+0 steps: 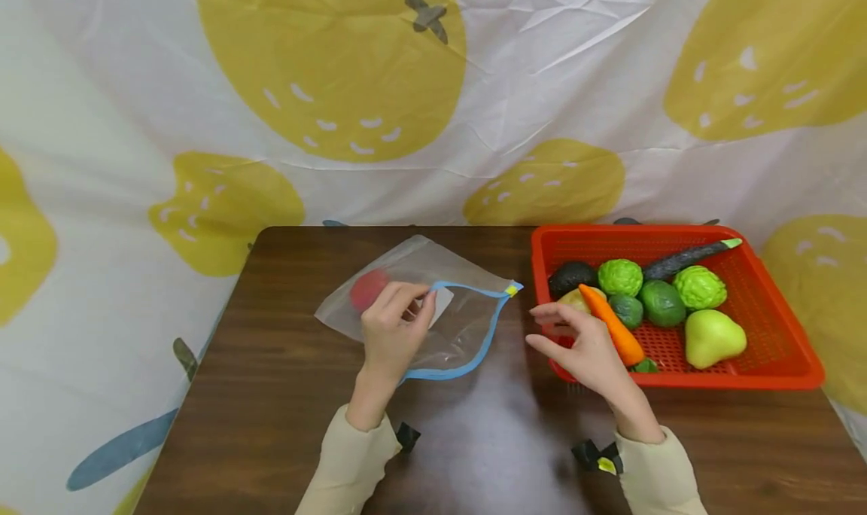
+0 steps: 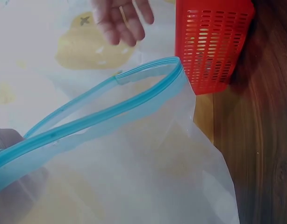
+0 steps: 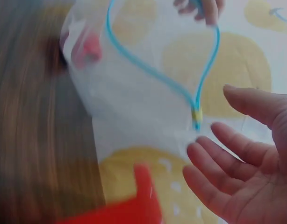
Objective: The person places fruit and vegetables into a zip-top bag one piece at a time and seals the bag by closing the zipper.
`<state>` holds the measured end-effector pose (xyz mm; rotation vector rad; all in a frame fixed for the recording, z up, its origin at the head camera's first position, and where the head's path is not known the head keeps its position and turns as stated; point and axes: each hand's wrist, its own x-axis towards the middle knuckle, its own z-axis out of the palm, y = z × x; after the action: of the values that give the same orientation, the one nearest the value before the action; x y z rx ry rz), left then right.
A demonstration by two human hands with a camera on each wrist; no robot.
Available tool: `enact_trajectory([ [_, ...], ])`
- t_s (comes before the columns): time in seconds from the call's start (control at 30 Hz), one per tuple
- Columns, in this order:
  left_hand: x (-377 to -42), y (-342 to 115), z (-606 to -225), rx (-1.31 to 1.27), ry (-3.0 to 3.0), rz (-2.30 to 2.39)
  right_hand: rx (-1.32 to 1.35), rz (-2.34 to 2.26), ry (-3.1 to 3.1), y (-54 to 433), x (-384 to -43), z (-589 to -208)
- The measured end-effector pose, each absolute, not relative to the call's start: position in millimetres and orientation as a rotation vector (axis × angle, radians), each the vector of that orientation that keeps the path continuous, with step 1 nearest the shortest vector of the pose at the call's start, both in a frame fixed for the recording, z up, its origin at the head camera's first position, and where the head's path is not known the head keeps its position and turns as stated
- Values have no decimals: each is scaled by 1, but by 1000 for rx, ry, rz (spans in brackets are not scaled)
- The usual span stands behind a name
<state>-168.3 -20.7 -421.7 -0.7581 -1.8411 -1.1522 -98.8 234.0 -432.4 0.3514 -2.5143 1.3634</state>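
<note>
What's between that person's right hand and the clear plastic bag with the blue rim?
No object: the head view shows just a narrow, bare strip of dark tabletop between the right hand and the bag.

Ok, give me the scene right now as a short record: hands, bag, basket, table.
Left hand: pinches the bag's blue edge
Right hand: holding nothing, fingers spread, by the basket's left side
Bag: clear, mouth open, yellow slider at the corner nearest the basket
In bag: a red round thing; exact kind unclear
Basket: red, right of the bag
In basket: carrot, pear, long dark vegetable, other produce
Table: dark wood, under bag and basket
</note>
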Motion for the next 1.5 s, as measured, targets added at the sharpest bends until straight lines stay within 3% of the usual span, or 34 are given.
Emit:
enact_trajectory([
  [0.23, -168, -22, -421, -751, -1851, -1157, 143, 1041, -2503, 269, -97, -444],
  [0.53, -168, -22, -422, -754, -1850, -1159, 70, 888, -2736, 293, -94, -452],
  [1.07, -166, -22, -423, -761, -1847, -1172, 27, 806, -3032, 296, -103, -452],
  [1.5, -166, -24, -423, -769, -1861, -1159, -200, 787, -3144, 286, -109, -451],
])
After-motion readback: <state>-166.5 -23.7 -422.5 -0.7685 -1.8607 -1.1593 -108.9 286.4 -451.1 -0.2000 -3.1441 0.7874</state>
